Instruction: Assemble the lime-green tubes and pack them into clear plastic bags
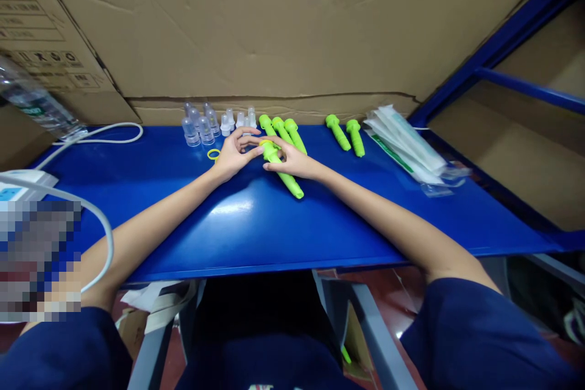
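My right hand (295,159) grips a bright green ribbed plastic tube (289,181) between thumb and fingers, the tube's narrow end slanting down toward me. Around the tube's top end sits a yellow ring (265,142). My left hand (234,155) is closed at that end, its thumb and fingertips on the ring. A second yellow ring (213,154) lies flat on the table left of my left hand. Just behind my hands are three more green tubes (295,134), partly covered by my fingers.
Clear plastic caps (206,130) and small whitish nozzles (225,125) stand in groups at the back. Two green tubes (339,133) lie right of centre, near plastic-wrapped packets (406,143). A white cable (107,237) loops at left, beside a bottle (39,103). Cardboard (274,30) backs the blue table (274,231).
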Demonstrator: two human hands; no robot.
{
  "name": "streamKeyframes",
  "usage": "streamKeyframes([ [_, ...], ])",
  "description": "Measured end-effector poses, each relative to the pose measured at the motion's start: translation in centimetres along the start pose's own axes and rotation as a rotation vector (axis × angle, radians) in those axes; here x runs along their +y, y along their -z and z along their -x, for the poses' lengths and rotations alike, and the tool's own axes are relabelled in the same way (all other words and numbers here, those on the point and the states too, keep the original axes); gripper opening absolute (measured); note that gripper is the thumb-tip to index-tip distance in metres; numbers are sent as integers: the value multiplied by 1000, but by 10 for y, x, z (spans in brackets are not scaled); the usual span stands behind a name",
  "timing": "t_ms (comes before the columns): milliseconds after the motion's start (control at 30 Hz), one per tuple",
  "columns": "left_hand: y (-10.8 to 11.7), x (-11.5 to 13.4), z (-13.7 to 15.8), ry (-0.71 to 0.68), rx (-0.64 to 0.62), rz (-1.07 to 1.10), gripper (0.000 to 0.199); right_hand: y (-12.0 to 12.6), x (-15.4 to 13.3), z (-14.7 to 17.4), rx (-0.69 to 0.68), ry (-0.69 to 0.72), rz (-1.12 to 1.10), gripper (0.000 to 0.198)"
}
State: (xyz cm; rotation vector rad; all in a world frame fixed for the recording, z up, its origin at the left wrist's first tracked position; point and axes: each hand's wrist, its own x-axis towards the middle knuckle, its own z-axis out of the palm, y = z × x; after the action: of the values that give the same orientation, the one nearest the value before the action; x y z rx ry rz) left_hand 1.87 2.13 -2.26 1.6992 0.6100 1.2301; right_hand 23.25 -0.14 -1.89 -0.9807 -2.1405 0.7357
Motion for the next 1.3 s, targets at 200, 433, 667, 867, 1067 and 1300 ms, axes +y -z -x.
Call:
streamKeyframes([
  [200, -1, -2, -1, -39, 49, -8, 68, -8, -2, 2, 43, -109, -135, 65],
  [433, -3, -8, 1, 17, 106, -10, 73, -21, 1, 3, 94, -174, -436, 69],
  [667, -5, -10, 5, 38, 149, -89, 67, -22, -7, 7, 168, -176, -469, 68],
  [867, -13, 4, 13, -29, 221, -246, 44, -25, -10, 8, 265, -187, -445, 69],
  [1067, -23, 16, 19, -71, 254, -352, 24, -28, -18, 10, 330, -189, -437, 78],
  [1300, -32, 25, 24, -133, 218, -455, 13, -27, -22, 12, 386, -186, -428, 74],
])
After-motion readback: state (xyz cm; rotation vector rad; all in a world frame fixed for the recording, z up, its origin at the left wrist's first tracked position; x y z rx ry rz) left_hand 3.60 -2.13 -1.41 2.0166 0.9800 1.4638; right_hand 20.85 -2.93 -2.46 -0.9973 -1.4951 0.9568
